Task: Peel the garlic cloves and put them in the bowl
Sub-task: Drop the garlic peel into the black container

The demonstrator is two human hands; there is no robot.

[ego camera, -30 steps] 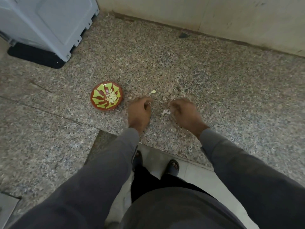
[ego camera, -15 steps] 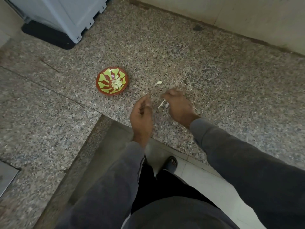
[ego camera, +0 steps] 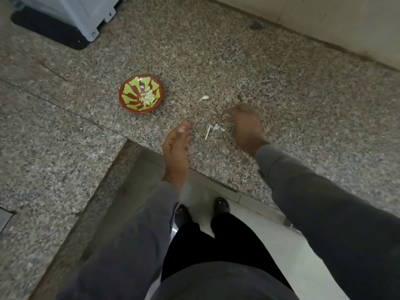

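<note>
While the speckled granite table (ego camera: 281,87) fills most of the view, a grey appliance (ego camera: 71,11) stands at its far left corner on a black base, and a pale wall (ego camera: 324,20) runs along the far edge. Two arms in grey sleeves reach over the near edge of the table. The left hand (ego camera: 176,146) hangs above the near edge with its fingers quite straight and relaxed, and it holds nothing. The right hand (ego camera: 246,124) is above the table a little farther in; it is blurred, the fingers look loosely bent, and I cannot tell if they hold something. The red bowl (ego camera: 129,106) with green pattern stands on the table to the left of both hands, well apart from them, and peeled garlic cloves (ego camera: 148,98) lie inside it. Between the two hands some garlic skins (ego camera: 213,128) lie on the table. One single garlic clove (ego camera: 204,97) lies farther in, between the bowl and the right hand.
</note>
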